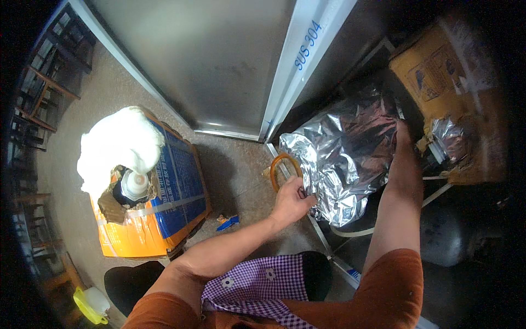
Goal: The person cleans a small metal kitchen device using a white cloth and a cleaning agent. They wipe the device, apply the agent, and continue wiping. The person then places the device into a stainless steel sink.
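My left hand (292,200) is closed around the end of an amber flexible hose (296,162), right at the left edge of a crumpled silver foil bag (341,160). The hose loops up above the fingers. Its joint, and whether the fingers also pinch foil, is hidden by the hand. My right forearm reaches along the bag's right side; the hand (402,125) disappears into shadow there, so its fingers cannot be made out. The bag lies inside an open stainless steel cabinet.
The steel cabinet door (197,61) stands open ahead. On the left is an orange-and-blue carton (181,172) with a white cloth (119,144) and a torn hole showing a white cap (135,184). A brown carton (435,78) sits at right. A blue scrap (228,222) lies on the floor.
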### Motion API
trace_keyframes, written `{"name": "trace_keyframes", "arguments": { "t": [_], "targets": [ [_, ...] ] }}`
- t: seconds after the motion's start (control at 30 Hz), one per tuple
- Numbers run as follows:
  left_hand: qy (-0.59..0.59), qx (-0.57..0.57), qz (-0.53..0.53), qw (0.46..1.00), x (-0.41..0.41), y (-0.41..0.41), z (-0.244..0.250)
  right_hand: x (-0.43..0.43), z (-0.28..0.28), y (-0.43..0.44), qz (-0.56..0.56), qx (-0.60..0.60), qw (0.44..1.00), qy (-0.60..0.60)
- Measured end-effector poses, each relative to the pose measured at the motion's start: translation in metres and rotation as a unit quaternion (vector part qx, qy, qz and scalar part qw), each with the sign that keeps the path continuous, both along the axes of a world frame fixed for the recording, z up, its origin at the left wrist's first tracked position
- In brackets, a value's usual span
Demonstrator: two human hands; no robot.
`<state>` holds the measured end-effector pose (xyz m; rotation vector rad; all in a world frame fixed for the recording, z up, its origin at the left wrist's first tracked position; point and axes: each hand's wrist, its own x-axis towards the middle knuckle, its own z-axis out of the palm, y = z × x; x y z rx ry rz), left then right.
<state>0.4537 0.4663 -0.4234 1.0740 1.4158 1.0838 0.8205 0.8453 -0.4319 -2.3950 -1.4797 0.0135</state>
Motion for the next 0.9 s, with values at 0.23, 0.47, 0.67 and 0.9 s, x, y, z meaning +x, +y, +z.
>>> {"name": "trace_keyframes", "arguments": {
  "t": [0.23,0.47,0.67,0.9],
  "targets": [
    [0.038,0.113,-0.007,0.993,0.028,0.057,-0.015,0.007,0.015,-0.006,0.021,0.098,0.995,-0.009],
    [0.008,0.061,-0.128,0.99,0.046,0.17,0.014,0.003,0.028,0.004,0.135,0.166,0.975,0.051],
    [-0.267,0.108,-0.013,0.957,0.015,0.115,-0.034,-0.015,-0.029,0.006,0.199,0.007,0.954,0.224],
    [-0.106,-0.07,-0.049,0.991,-0.022,-0.057,-0.074,-0.02,-0.027,0.007,0.15,-0.109,0.95,0.252]
  ]
}}
